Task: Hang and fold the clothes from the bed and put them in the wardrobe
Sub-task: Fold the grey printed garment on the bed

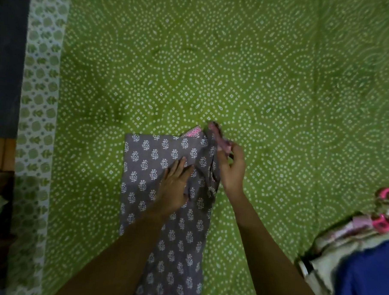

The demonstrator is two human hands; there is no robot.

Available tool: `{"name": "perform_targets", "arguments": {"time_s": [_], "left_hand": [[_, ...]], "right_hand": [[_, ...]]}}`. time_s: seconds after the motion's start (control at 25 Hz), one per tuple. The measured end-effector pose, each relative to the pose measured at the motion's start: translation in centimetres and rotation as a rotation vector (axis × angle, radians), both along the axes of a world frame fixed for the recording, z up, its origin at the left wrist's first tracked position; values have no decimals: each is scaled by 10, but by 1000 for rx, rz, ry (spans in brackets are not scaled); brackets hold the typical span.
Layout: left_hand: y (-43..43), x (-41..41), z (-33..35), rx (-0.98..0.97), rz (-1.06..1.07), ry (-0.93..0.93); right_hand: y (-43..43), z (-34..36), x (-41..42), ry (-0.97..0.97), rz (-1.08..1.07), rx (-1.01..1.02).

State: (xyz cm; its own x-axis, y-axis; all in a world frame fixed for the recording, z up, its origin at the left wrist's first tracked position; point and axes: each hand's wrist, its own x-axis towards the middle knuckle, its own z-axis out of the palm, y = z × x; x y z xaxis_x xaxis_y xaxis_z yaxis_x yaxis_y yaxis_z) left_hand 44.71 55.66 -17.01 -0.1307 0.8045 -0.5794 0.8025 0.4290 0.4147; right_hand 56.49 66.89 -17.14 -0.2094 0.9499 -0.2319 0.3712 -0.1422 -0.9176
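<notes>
A grey garment (148,167) with a white leaf print lies folded lengthwise on the green bedsheet (237,71), running from the middle toward the near edge. My left hand (175,186) presses flat on its upper part, fingers spread. My right hand (231,169) grips the garment's pink-trimmed sleeve at the right edge and lifts it over the body of the garment. A pink patterned strip (193,132) shows at the garment's top edge.
A heap of other clothes (351,250), blue, cream and pink, lies at the bed's lower right. The sheet's pale printed border (37,118) runs down the left side, with dark floor beyond it.
</notes>
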Motion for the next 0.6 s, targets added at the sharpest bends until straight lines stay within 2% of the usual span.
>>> {"name": "perform_targets", "arguments": {"time_s": [0.08, 0.12, 0.2, 0.24, 0.32, 0.44, 0.52, 0.6], "left_hand": [[1, 2, 0, 206, 316, -126], [1, 2, 1, 293, 514, -136], [1, -1, 7, 355, 707, -45], [1, -3, 8, 361, 685, 2], [2, -5, 4, 350, 485, 40], [-2, -4, -6, 154, 180, 32], [-10, 0, -10, 81, 154, 37], [-21, 6, -9, 75, 171, 46]], "right_hand": [[-16, -3, 0, -149, 495, 236], [-23, -5, -1, -202, 637, 283], [-33, -6, -6, -287, 665, 369], [-34, -9, -10, -331, 619, 421], [-33, -19, -17, -442, 576, 486], [-33, -33, -23, -600, 749, 360], [-41, -36, -21, -691, 809, 309], [-56, -34, -16, -756, 762, 348]]}}
